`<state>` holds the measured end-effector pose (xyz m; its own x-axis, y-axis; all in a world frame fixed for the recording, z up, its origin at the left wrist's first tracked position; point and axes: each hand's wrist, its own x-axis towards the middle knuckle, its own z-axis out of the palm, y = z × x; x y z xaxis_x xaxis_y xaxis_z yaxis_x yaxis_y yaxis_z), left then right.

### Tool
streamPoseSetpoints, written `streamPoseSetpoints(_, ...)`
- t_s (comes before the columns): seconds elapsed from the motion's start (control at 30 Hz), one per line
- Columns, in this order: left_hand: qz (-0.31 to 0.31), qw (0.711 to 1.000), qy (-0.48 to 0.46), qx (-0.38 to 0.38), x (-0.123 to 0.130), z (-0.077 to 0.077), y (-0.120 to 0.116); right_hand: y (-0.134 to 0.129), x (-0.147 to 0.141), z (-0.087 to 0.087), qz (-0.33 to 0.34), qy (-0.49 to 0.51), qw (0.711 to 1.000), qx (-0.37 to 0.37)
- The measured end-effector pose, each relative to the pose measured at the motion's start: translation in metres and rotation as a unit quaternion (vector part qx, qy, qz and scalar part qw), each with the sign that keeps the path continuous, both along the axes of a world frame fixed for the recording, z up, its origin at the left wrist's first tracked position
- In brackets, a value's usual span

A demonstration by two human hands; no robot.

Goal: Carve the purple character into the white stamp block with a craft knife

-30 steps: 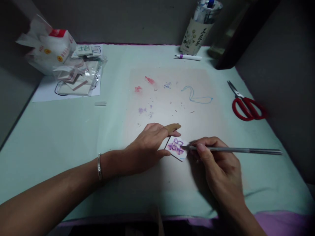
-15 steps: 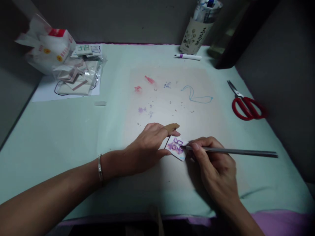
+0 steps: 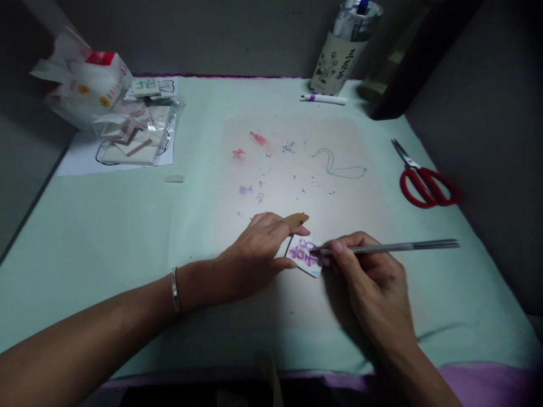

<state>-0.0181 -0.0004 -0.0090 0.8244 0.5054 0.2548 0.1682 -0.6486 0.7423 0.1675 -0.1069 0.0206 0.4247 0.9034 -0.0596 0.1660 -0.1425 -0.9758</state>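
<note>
A small white block (image 3: 304, 267) with purple marks on its face lies between my two hands, slightly tilted. My left hand (image 3: 257, 254) grips its left side between thumb and fingers, with a tan wrap on one finger. In my right hand (image 3: 373, 282) is a thin metallic carving tool (image 3: 403, 247), pinched near its tip. The tool's tip touches or nearly touches the marked face; the exact contact is too small to tell. Its shaft points to the right.
Red-handled scissors (image 3: 424, 183) lie at the right. A white marker (image 3: 326, 99) rests before a labelled pen container (image 3: 337, 65) at the back. Plastic-bagged blocks (image 3: 138, 133) sit on paper at the back left. Coloured marks and crumbs dot the pale mat (image 3: 275, 169).
The tool's far end has swung upward and to the left in my right hand. My left hand still holds the block in nearly the same place.
</note>
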Motion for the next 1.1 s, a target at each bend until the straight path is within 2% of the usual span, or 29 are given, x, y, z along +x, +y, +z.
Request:
streamPoseSetpoints(0.23,-0.004,1.000,0.011,-0.017,0.000,0.001,0.001,0.002,0.006,-0.001,0.028,0.011,0.999,-0.028)
streamPoseSetpoints(1.1,-0.011,0.999,0.012,-0.031,-0.002,0.002,0.003,-0.004,0.017,-0.009,0.081,0.088,0.993,-0.013)
